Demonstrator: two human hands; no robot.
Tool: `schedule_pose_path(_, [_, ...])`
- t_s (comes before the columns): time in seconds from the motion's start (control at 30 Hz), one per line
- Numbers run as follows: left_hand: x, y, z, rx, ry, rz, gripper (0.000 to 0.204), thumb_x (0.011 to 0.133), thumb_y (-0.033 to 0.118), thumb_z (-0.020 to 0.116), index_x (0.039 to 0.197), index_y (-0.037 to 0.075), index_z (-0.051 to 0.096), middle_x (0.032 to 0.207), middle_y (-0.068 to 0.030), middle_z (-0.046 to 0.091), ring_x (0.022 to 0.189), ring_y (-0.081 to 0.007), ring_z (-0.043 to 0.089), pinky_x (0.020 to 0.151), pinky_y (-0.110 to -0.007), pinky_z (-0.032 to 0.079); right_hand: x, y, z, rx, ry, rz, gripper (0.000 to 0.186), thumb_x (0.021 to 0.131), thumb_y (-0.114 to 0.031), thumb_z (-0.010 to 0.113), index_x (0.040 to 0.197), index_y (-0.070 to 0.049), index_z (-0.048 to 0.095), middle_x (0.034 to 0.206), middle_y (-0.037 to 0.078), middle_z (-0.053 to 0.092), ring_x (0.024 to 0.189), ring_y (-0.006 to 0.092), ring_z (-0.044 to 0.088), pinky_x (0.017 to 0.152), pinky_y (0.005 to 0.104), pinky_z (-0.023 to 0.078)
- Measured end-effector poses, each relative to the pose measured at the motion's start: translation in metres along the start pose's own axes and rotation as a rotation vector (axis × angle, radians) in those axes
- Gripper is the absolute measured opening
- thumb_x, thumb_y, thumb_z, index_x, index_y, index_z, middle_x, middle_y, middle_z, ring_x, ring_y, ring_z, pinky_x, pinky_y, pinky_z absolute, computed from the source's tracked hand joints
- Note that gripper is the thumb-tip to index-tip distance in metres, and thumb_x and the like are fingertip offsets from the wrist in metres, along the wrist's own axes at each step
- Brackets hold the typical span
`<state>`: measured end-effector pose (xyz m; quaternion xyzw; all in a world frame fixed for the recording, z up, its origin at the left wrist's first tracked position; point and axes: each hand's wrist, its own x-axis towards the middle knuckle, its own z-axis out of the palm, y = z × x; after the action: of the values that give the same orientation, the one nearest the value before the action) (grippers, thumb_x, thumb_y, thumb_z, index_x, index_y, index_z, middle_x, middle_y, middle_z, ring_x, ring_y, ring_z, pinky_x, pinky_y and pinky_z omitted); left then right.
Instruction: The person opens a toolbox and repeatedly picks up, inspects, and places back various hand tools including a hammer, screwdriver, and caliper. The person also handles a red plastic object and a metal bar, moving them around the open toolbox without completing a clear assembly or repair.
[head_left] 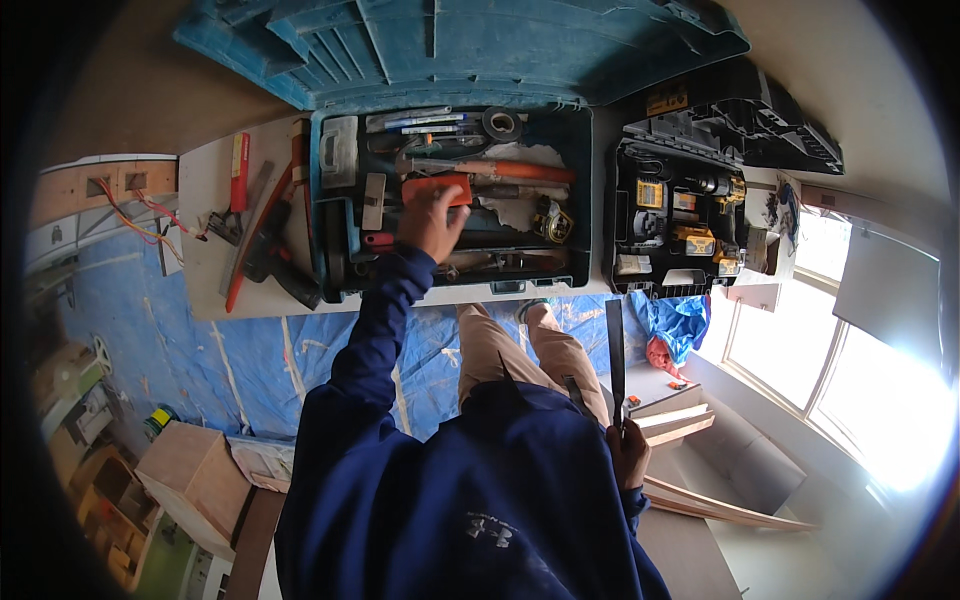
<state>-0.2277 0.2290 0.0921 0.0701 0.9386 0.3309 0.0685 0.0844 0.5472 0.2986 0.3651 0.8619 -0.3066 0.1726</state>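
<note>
My left hand [432, 222] reaches into the open teal toolbox [597, 180]. Its fingers are bent and apart over the lower edge of an orange-red block [425, 188]; whether they touch it I cannot tell. Around it lie an orange-handled hammer [510, 169], a roll of black tape [502, 124], pens [432, 121], a yellow tape measure [553, 222] and a clear plastic case [339, 152]. Down by my right side, my right hand [628, 455] is closed round the lower end of a long, flat dark bar [616, 350], which points upward.
Right of the toolbox, an open black case [620, 215] holds a yellow-black drill [722, 190] and batteries [692, 240]. A handsaw [262, 240] and a red-handled tool [240, 175] lie left. Blue sheeting [340, 350] covers the floor; wooden boards [680, 425] lean at right.
</note>
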Motion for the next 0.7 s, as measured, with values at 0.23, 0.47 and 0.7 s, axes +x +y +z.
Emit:
schedule_pose_path(0.23, [0.031, -0.034, 0.016, 0.354, 0.018, 0.138, 0.068, 0.085, 0.03, 0.072, 0.145, 0.011, 0.047, 0.143, -0.0179, 0.047, 0.131, -0.036, 0.044, 0.11, -0.051, 0.035, 0.002, 0.003, 0.004, 0.018, -0.004, -0.018, 0.031, 0.089, -0.018, 0.069, 0.111, 0.003, 0.065, 0.068, 0.008, 0.057, 0.061, 0.0093, 0.048, 0.054, 0.0309, 0.039])
schedule_pose_path(0.47, [0.022, -0.022, 0.02, 0.496, -0.082, 0.042, 0.069, 0.084, 0.033, 0.07, 0.145, 0.013, 0.046, 0.144, -0.0151, 0.047, 0.135, -0.0342, 0.04, 0.112, -0.056, 0.031, 0.003, 0.013, 0.004, -0.064, -0.036, 0.004, 0.031, 0.09, -0.021, 0.069, 0.111, 0.002, 0.066, 0.065, 0.008, 0.058, 0.058, 0.0108, 0.049, 0.053, 0.0317, 0.04])
schedule_pose_path(0.7, [-0.007, -0.002, 0.015, 0.398, -0.108, -0.02, 0.082, 0.084, 0.039, 0.073, 0.151, 0.008, 0.037, 0.152, -0.0193, 0.036, 0.142, -0.0375, 0.032, 0.113, -0.05, 0.033, 0.004, 0.015, 0.004, -0.021, -0.007, -0.012, 0.031, 0.09, -0.023, 0.07, 0.111, 0.001, 0.067, 0.064, 0.008, 0.056, 0.057, 0.0112, 0.048, 0.052, 0.0317, 0.039])
